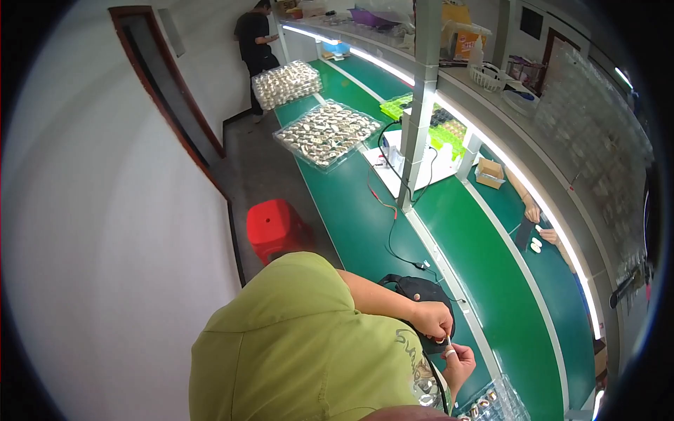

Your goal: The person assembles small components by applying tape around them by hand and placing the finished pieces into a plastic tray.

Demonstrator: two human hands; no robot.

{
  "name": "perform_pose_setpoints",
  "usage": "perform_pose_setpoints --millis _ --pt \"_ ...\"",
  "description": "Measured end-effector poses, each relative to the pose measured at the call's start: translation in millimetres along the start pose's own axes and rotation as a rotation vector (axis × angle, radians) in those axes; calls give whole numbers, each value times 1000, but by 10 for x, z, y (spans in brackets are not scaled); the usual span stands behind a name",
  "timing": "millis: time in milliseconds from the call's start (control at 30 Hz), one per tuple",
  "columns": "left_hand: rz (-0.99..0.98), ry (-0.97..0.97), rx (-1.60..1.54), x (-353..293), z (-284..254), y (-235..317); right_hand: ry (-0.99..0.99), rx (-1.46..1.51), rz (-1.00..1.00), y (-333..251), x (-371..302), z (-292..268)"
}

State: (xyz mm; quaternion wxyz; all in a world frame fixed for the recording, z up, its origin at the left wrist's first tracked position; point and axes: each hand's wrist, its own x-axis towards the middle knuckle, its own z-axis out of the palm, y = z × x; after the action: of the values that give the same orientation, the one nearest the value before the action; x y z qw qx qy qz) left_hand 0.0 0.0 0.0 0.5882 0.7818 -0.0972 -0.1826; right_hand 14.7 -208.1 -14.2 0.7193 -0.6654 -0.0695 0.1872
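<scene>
My left hand (431, 319) is closed in a pinch over a black bag (423, 291) lying on the green bench. Just beside it, my right hand (460, 363) is also pinching, its fingertips almost touching the left ones. A small slim white piece (449, 342) shows between the two hands; its kind is too small to tell. Below my right hand, at the bench's near edge, lies a clear plastic tray (502, 401) with several small white-and-dark parts in it.
Farther along the green bench (337, 210) lie a clear tray of many white parts (328, 133) and a stack of such trays (288, 84). A metal post (415, 133) and cables rise mid-bench. A red stool (272, 226) stands left. Another person's hands (540, 217) work across the bench; someone (254, 42) stands far off.
</scene>
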Motion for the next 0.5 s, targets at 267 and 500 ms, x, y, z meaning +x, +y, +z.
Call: perform_pose_setpoints --millis 267,500 --pt "75 -150 6 -197 109 60 136 -160 41 -153 -551 188" --pt "-64 -250 -28 -136 12 6 263 -288 -66 -188 -726 415"
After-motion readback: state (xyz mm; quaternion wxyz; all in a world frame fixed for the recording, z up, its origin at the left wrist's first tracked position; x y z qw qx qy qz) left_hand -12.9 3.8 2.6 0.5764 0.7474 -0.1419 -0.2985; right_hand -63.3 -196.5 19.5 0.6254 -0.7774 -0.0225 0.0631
